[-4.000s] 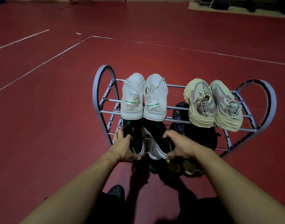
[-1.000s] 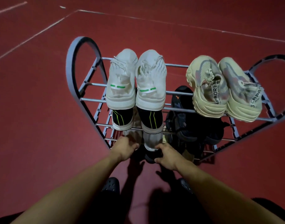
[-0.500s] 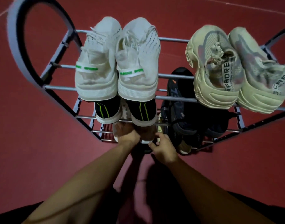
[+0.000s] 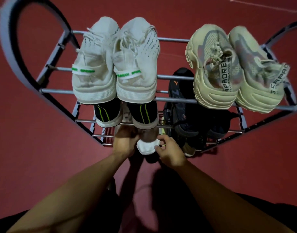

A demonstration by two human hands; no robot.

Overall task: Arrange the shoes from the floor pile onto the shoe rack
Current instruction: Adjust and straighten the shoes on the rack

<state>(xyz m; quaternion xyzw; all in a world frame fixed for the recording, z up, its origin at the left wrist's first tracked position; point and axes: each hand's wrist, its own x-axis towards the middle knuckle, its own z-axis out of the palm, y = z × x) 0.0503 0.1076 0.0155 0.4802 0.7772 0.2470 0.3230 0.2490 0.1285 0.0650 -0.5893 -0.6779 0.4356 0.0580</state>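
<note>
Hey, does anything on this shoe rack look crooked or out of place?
Mostly tidy. The white-heeled shoe at the bottom tier sticks out past the shoe rack front, with the left hand and right hand on it.

The floor (image 4: 35,157) is a deep red, crossed by a thin white line (image 4: 268,6) at one o'clock. The shoe rack (image 4: 57,90) has grey rails and grey curved ends. At eleven o'clock sit white knit sneakers (image 4: 115,64) with green lettering on white heel tabs. At two o'clock the cream sneakers (image 4: 235,68) show grey and pinkish mesh and black-lettered straps. Below, the black sneakers (image 4: 125,115) carry neon green stripes and white soles. Dark sandals (image 4: 183,105) bear an orange mark.
</note>
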